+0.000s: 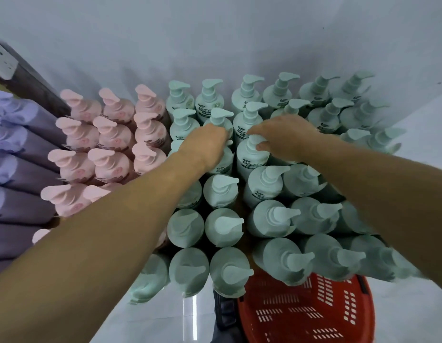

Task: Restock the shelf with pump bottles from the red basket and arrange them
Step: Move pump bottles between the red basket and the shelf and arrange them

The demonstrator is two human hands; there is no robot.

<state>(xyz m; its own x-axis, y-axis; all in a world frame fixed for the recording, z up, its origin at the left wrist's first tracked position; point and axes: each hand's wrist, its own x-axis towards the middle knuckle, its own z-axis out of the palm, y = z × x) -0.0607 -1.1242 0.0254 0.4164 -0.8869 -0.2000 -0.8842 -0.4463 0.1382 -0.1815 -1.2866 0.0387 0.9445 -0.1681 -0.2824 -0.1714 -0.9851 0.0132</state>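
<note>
Several rows of mint-green pump bottles (222,191) stand upright on the shelf, filling its middle and right. My left hand (205,144) is closed around a green bottle (221,160) in the middle rows, covering its pump. My right hand (284,137) grips the pump neck of the neighbouring green bottle (252,157), thumb in front of the collar. The red basket (306,308) sits below the shelf's front edge at bottom right, and its visible part holds no bottles.
Pink pump bottles (111,137) stand in rows left of the green ones. Lilac bottles (14,169) lie further left. A pale wall rises behind the shelf. Glossy white floor (165,318) shows below, beside the basket.
</note>
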